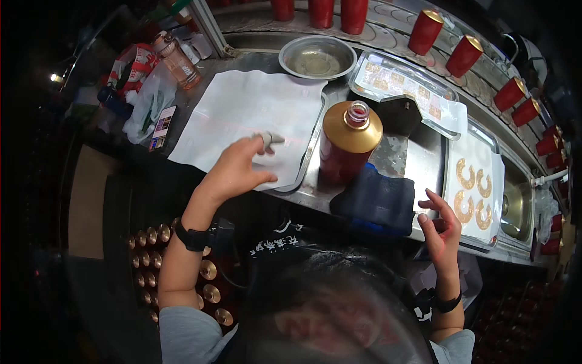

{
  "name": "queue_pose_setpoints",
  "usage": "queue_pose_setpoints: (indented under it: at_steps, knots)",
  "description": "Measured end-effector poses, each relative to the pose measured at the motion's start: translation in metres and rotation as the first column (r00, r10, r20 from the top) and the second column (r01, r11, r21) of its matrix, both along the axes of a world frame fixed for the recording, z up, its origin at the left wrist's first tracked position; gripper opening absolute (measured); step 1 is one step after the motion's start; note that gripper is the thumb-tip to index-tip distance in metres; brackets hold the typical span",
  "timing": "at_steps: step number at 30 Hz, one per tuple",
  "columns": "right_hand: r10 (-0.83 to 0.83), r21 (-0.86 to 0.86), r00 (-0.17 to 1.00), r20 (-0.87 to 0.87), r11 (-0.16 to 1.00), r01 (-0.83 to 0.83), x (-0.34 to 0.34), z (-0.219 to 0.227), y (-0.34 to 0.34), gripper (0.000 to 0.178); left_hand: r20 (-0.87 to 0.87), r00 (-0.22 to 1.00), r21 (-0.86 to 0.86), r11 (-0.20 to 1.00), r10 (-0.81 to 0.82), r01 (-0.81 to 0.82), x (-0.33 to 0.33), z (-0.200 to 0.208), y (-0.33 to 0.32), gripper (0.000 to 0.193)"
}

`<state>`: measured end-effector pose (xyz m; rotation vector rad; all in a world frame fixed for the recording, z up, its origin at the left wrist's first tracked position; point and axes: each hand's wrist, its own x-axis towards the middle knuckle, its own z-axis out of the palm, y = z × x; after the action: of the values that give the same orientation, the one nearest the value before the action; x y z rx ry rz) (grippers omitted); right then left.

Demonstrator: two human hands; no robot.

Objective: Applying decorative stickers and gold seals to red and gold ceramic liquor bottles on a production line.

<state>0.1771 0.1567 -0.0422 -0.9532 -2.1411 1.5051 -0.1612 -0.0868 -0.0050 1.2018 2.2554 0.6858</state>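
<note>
Here's the left hand (245, 167), thumb and fingers spread over the white sheet (251, 109), forearm angling in from seven o'clock, while the right hand (441, 227) is also open, fingers loosely bent beside the sheet of gold arcs (485, 156) at its one o'clock. White lettering (276, 245) runs across the dark apron at six; the red bottle (351, 142) sits between the hands, at the right's ten, with metal worktop (424, 162) showing between it and the arcs.
</note>
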Motion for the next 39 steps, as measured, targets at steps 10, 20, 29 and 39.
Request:
queue_pose_setpoints:
  at_steps: [10, 20, 29, 39]
  knots:
    - [0.120, 0.071, 0.992, 0.039, 0.990, -0.122, -0.039, 0.014, -0.012, 0.049, 0.118, 0.991, -0.069, 0.995, -0.068, 0.077, -0.022, -0.017, -0.020, 0.041]
    - [0.135, 0.036, 0.988, 0.074, 0.990, -0.138, -0.067, 0.007, -0.011, 0.051, 0.198, 0.972, -0.269, 0.946, -0.128, 0.180, -0.044, -0.023, 0.000, 0.032]
    - [0.133, 0.058, 0.987, 0.085, 0.989, -0.138, -0.080, 0.006, -0.006, 0.049, -0.087, 0.923, -0.185, 0.916, -0.375, 0.355, -0.030, -0.020, 0.001, 0.021]
    - [0.330, 0.215, 0.944, 0.002, 0.922, -0.323, -0.082, 0.033, -0.022, 0.034, -0.244, 0.875, -0.182, 0.906, -0.418, 0.382, -0.008, -0.021, -0.009, 0.023]
